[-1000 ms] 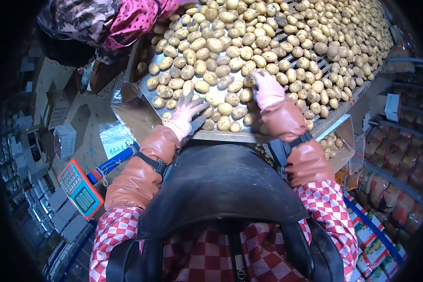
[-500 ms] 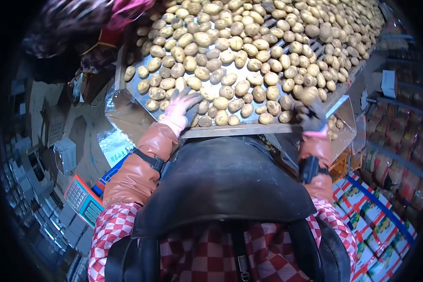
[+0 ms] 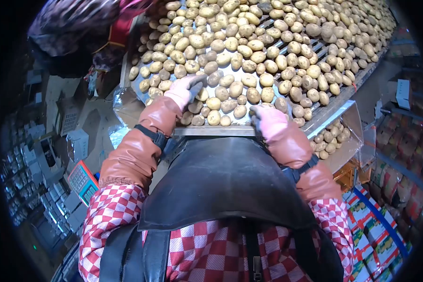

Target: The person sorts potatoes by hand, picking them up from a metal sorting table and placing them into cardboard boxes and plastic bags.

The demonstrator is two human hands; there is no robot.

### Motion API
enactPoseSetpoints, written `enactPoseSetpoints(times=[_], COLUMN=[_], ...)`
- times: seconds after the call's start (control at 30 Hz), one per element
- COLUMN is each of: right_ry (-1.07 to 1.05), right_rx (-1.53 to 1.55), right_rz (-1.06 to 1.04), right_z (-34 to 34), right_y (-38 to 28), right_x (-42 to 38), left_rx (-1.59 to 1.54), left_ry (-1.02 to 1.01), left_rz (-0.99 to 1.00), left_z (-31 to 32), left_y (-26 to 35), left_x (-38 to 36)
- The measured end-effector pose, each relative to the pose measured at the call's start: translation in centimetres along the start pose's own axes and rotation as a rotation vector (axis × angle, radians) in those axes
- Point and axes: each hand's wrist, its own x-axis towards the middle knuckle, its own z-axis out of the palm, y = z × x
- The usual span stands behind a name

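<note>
Sorting table (image 3: 211, 132): countless potatoes (image 3: 249, 44), two gloved hands, left hand (image 3: 187, 88), right hand (image 3: 268, 119).

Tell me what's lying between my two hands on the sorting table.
In the head view, loose potatoes on the metal table fill the stretch between the left hand and right hand.

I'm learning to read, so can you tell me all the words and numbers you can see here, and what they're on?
None can be read.
Scale with orange rim, lower left: its keys are too small and blurred to read.
Printed cartons, lower right: coloured print, too blurred to read.
White box, right edge: dark marks, too small to read.
Left hand, right hand and potatoes: no writing shows.
</note>
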Motion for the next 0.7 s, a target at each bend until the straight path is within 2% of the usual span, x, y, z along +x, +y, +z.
enactPoseSetpoints(times=[0.03, 0.07, 0.13, 0.17, 0.2, 0.27, 0.3, 0.33, 0.4, 0.43, 0.47, 0.5, 0.53, 0.57, 0.6, 0.67, 0.7], right_ry=[-0.014, -0.028, -0.089, -0.13, -0.169, -0.087, -0.123, -0.158, -0.161, -0.177, 0.025, 0.126, 0.226, 0.181, 0.016, 0.064, 0.039], right_rx=[-0.089, -0.178, -0.246, -0.271, -0.301, -0.273, -0.255, -0.239, -0.089, 0.012, -0.019, -0.015, -0.006, -0.106, -0.251, -0.27, -0.269], right_rz=[0.016, 0.036, 0.016, 0.006, -0.005, -0.099, -0.092, -0.083, 0.181, 0.252, 0.152, 0.032, -0.084, -0.103, -0.053, -0.11, -0.115], right_z=[1.3, 2.1, 1.7, 1.1, 0.6, 1.5, 0.5, -0.4, -2.0, -3.0, -2.0, -0.8, 0.5, 1.0, 1.8, 3.2, 3.4], right_y=[-0.2, -0.5, -0.9, -1.2, -1.4, 0.8, 0.8, 0.6, -0.4, -1.1, -0.8, -1.0, -1.2, -2.5, -3.0, -2.5, -2.2], right_x=[1.1, 1.8, 3.2, 3.5, 4.0, 5.0, 4.9, 4.7, 4.6, 4.6, 4.4, 5.0, 5.3, 5.5, 6.5, 7.0, 6.9], left_rx=[-0.092, -0.36, -0.303, -0.352, -0.37, -0.539, -0.617, -0.638, -0.556, -0.749, -0.757, -0.77, -0.858, -0.946, -1.271, -1.152, -0.707], left_ry=[0.093, 0.228, 0.444, 0.492, 0.523, 0.63, 0.694, 0.684, 0.841, 0.865, 0.883, 0.907, 0.941, 0.972, 0.98, 0.972, 0.951], left_rz=[-0.234, -0.185, -0.12, -0.147, -0.201, -0.424, -0.419, -0.541, -0.291, -0.283, -0.288, -0.434, -0.387, -0.338, -0.295, -0.286, -0.308], left_z=[-0.1, 0.4, 1.7, 1.8, 1.4, 0.9, 0.7, 0.3, 0.8, 1.1, 0.9, 0.7, 1.5, 2.2, 1.6, 2.2, 2.3], left_y=[0.9, 0.2, -3.4, -3.3, -1.7, -0.3, -1.2, -2.1, -5.8, -7.0, -6.9, -6.7, -8.1, -9.4, -7.0, -7.9, -7.2], left_x=[-1.2, -2.4, -4.8, -6.3, -7.6, -9.6, -10.3, -11.6, -13.5, -14.5, -14.9, -15.3, -15.6, -15.9, -15.4, -15.0, -14.9])
